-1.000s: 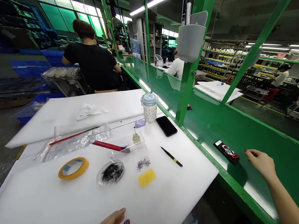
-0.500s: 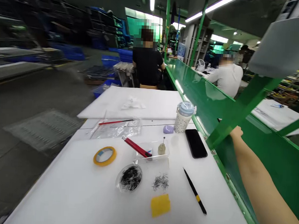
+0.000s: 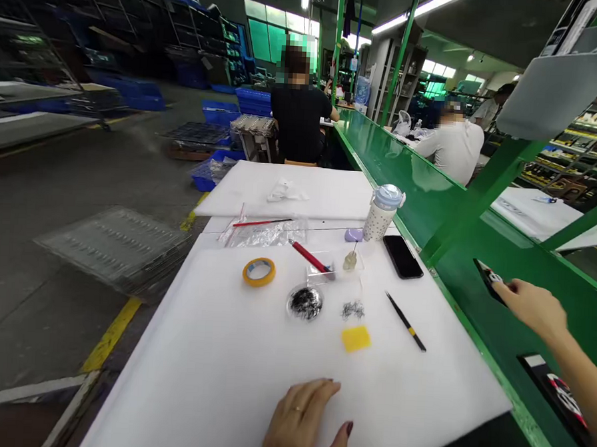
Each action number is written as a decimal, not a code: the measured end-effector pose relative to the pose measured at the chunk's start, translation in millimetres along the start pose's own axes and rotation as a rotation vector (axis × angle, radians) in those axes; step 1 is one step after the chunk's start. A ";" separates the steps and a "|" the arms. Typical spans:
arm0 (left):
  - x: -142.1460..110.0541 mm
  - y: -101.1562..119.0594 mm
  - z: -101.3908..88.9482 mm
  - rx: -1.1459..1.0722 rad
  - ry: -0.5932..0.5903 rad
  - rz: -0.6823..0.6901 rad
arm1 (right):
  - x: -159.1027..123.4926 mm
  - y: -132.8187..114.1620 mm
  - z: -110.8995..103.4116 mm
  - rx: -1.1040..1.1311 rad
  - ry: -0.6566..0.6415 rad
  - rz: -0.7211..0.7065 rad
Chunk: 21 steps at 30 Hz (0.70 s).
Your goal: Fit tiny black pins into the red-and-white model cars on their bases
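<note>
Pinching the near end of the held black strip [image 3: 485,272] between the fingertips of my right hand [image 3: 539,313], fingers narrow; can't tell if it's lifted off the green channel [image 3: 514,261]. Half a second ago that hand was farther out, past the green post [image 3: 485,186]; now both hand and strip are nearer, right of the post. Another black strip [image 3: 552,397] now shows in the channel, near right, by my right forearm. My left hand [image 3: 301,420], out of view before, is now at the near part of the white table [image 3: 211,352], empty, thumb wide of the fingers. Nearest it: yellow piece [image 3: 356,338]. Beyond that, dark bits [image 3: 352,310] and round dish [image 3: 305,303]; tweezers [image 3: 406,322] to the right, orange tape roll [image 3: 258,281] far left, same layout as before.
</note>
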<state>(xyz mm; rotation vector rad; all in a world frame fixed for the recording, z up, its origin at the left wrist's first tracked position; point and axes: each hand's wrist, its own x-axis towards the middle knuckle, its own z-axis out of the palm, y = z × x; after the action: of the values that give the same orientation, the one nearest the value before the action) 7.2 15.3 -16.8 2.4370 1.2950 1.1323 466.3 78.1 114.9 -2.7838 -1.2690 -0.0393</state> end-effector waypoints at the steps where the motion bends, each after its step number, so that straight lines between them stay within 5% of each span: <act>1: 1.0 2.3 -2.0 0.009 -0.016 0.007 | -31.0 3.7 -1.4 0.067 0.070 -0.091; 5: 5.0 14.2 -15.2 0.019 -0.103 -0.036 | -176.6 -43.0 29.8 0.465 0.192 -0.655; 7: 3.6 16.5 -22.6 0.004 -0.158 -0.018 | -243.1 -84.9 55.7 0.508 0.115 -0.865; 10: -3.6 13.4 -29.5 0.016 -0.253 0.007 | -296.0 -127.1 76.7 0.498 0.116 -0.901; 12: -8.6 10.3 -30.3 0.028 -0.320 -0.020 | -289.8 -136.7 70.1 0.486 -0.044 -0.906; 14: -11.1 8.4 -29.5 0.034 -0.382 -0.053 | -254.9 -143.3 51.3 0.532 -0.279 -0.944; 15: -11.3 8.1 -29.0 0.035 -0.405 -0.061 | -230.6 -149.6 40.7 0.559 -0.294 -0.923; 19: -10.4 9.7 -29.1 0.041 -0.412 -0.068 | -127.7 -205.3 18.7 0.601 0.176 -0.700; 21: -10.3 11.1 -30.4 0.055 -0.383 -0.055 | -91.3 -240.1 23.1 0.521 0.181 -0.649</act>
<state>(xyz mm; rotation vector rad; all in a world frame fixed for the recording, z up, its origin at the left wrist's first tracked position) -10.0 -5.4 3.9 2.4771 1.2715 0.5815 225.1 168.2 101.9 -1.8211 -1.7616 0.0009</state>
